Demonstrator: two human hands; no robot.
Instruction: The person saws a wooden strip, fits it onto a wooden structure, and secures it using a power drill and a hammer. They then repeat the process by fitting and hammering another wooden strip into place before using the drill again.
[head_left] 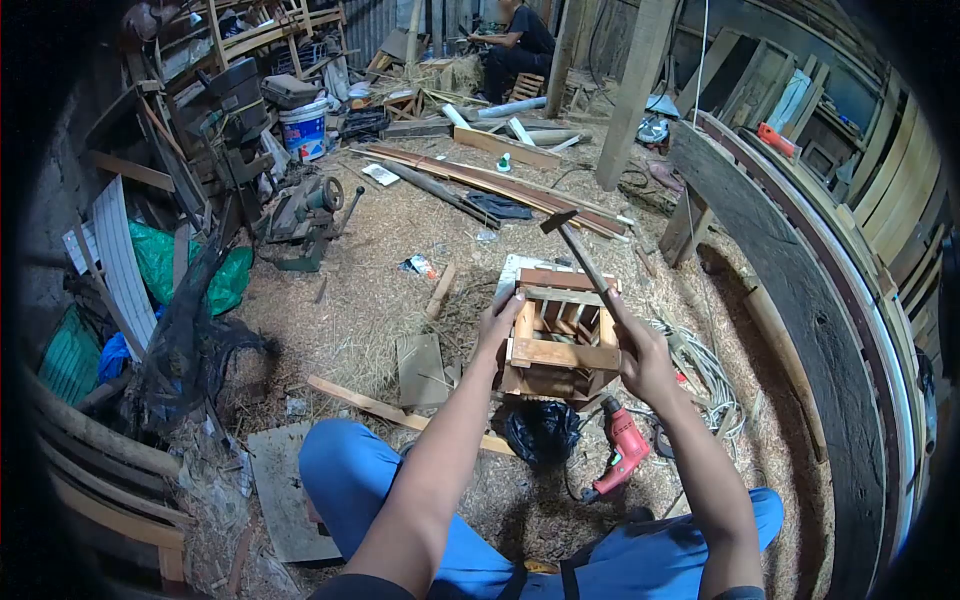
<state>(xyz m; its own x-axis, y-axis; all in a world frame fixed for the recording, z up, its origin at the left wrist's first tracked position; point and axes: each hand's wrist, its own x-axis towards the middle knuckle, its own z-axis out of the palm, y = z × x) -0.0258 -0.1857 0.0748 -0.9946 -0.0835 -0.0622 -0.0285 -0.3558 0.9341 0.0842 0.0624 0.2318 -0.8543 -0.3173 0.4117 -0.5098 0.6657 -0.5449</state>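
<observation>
In front of me is a small slatted wooden crate (566,354) with an open frame of light and reddish strips. My left hand (497,326) is closed on its left side, fingers at the upper corner. At the right side, my right hand (642,352) is closed around the handle of a hammer (585,252) and rests against the crate. The hammer's dark head points up and away from me. Below the crate lie a red power drill (625,447) and a crumpled black plastic bag (543,432).
Sawdust covers the ground. Coiled pale cable (712,375) lies at right beside a long dark beam (790,270). Long planks (480,185) are spread ahead, and a machine vise (308,215) sits at left. A person (520,45) sits in the back near a paint bucket (304,130).
</observation>
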